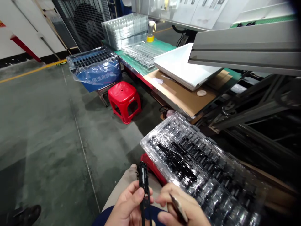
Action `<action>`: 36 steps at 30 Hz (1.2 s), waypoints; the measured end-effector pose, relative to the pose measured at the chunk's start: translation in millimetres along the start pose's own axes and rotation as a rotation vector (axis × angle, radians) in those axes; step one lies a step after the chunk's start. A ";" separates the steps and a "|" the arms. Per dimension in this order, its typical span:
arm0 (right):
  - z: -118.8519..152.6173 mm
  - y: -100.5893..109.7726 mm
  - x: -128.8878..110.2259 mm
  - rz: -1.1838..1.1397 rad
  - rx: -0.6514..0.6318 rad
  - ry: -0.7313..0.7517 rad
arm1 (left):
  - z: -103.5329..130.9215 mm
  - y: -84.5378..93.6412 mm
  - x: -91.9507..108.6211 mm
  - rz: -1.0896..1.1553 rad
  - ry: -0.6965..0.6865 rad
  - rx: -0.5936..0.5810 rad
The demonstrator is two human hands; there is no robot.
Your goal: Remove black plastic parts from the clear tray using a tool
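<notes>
Head view: your left hand (128, 207) pinches the black part (143, 180) upright over your lap, beside the tray's (211, 175) near-left edge; right hand (183, 207) grips a thin tool (178, 208). Keep part steady w/ tip close.

One view only — a camera worn on the person's head, looking forward and steeply down. The hands (155, 208) sit very near, cut by the bottom edge, with the clear plastic tray (207, 169) just beyond them at lower right. The concrete floor (47, 125) fills the left. The gaze runs along the worktop (183, 97) to the far stacked trays (125, 29) — and the wide lens bends the edges.
</notes>
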State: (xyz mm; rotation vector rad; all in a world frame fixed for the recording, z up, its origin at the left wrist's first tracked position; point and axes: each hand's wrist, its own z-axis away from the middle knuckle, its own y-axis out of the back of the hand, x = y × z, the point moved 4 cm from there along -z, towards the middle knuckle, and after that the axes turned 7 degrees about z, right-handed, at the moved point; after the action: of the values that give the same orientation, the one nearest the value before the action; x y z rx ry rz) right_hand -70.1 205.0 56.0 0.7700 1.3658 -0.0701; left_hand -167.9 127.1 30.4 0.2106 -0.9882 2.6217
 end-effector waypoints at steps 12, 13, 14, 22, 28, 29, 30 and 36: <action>5.4 -47.7 26.8 0.152 0.340 0.096 | -18.6 31.2 5.6 -0.068 -0.320 0.316; 6.3 -49.9 33.1 0.143 0.289 0.046 | -17.5 30.8 9.3 -0.057 -0.306 0.331; 7.2 -50.1 41.2 0.145 0.242 -0.016 | -16.1 29.5 13.5 -0.046 -0.293 0.344; 2.0 13.4 153.1 0.280 0.469 -0.484 | -9.5 15.4 14.7 0.025 -0.146 0.283; -11.7 37.5 177.0 0.125 0.520 -0.589 | -13.8 23.1 1.4 -0.018 -0.114 0.077; -11.7 36.6 170.2 0.065 0.516 -0.599 | -15.1 24.1 1.6 -0.057 -0.133 0.074; -10.8 33.4 161.2 -0.006 0.505 -0.614 | -16.6 24.8 1.9 -0.095 -0.154 0.082; 4.0 -37.3 88.5 -0.516 0.155 -0.644 | -26.1 16.6 -1.4 -0.087 -0.223 0.155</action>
State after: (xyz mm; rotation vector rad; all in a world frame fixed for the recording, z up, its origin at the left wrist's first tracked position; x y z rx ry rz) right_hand -62.9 208.4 -39.7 0.4411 0.9094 -0.7726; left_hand -173.0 132.4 0.3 0.5809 -0.8215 2.6365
